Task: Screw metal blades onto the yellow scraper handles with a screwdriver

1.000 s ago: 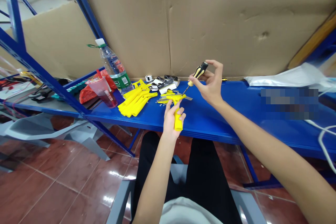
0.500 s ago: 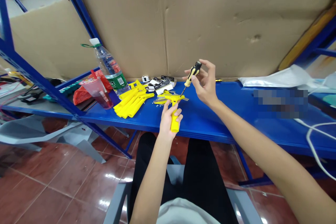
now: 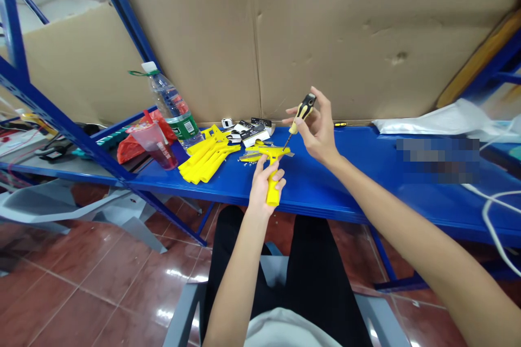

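My left hand (image 3: 264, 182) is wrapped round the handle of a yellow scraper (image 3: 273, 195), whose wide head carries a thin metal blade. In my right hand (image 3: 319, 133) is a black and cream screwdriver (image 3: 302, 112), held tilted by the fingers. Its shaft slants down, and the tip meets the right part of the scraper's head. Whether a screw sits under the tip is too small to tell. Just beyond my left hand, loose yellow parts and small screws (image 3: 248, 162) lie on the blue table (image 3: 317, 184).
Several yellow scraper handles (image 3: 207, 157) are piled to the left. Behind them stand a large plastic bottle (image 3: 175, 105) and a red drink cup (image 3: 157, 146). Small black and white boxes (image 3: 254, 133) lie against the cardboard wall (image 3: 325, 38). A white bag (image 3: 423, 119) and a cable (image 3: 488, 211) are at right.
The screwdriver has shifted slightly rightward along the scraper's head in view, and its handle has turned a little in my right fingers. My left hand keeps its grip on the scraper.
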`<state>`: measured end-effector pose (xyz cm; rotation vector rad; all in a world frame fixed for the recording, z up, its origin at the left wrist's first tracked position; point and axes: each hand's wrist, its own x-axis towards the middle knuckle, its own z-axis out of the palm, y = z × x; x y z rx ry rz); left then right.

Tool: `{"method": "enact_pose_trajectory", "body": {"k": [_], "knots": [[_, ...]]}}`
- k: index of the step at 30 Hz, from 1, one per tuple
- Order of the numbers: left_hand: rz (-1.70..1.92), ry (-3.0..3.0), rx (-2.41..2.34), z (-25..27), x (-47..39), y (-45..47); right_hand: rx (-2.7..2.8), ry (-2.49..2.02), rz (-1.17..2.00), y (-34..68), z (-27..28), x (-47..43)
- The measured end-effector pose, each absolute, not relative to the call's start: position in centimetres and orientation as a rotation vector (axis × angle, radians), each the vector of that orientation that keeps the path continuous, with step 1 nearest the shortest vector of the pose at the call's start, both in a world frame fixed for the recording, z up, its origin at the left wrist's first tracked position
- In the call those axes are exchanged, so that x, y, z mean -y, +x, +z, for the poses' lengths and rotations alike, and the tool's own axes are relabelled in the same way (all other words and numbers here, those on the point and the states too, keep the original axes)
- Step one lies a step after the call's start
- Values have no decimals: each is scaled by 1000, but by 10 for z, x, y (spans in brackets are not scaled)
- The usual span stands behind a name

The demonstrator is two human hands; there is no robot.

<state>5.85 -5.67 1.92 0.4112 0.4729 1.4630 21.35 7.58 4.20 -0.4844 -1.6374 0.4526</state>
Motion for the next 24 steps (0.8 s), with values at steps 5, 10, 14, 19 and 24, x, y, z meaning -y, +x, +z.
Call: {"method": "enact_pose_trajectory", "body": {"k": [5,10,14,19,24], "knots": [[1451,402,-490,21,58,59,1650,-367,340,213,39,-86],[1458,398,-479,20,58,58,1747,-371,344,217,41,-82],[1458,391,-490,18,57,58,1682,-388,417,214,40,-81],[1447,405,-477,17,55,58,1620,-386,340,214,38,-86],[1462,389,-486,18,55,58,1719,-401,372,214,39,-82]]}}
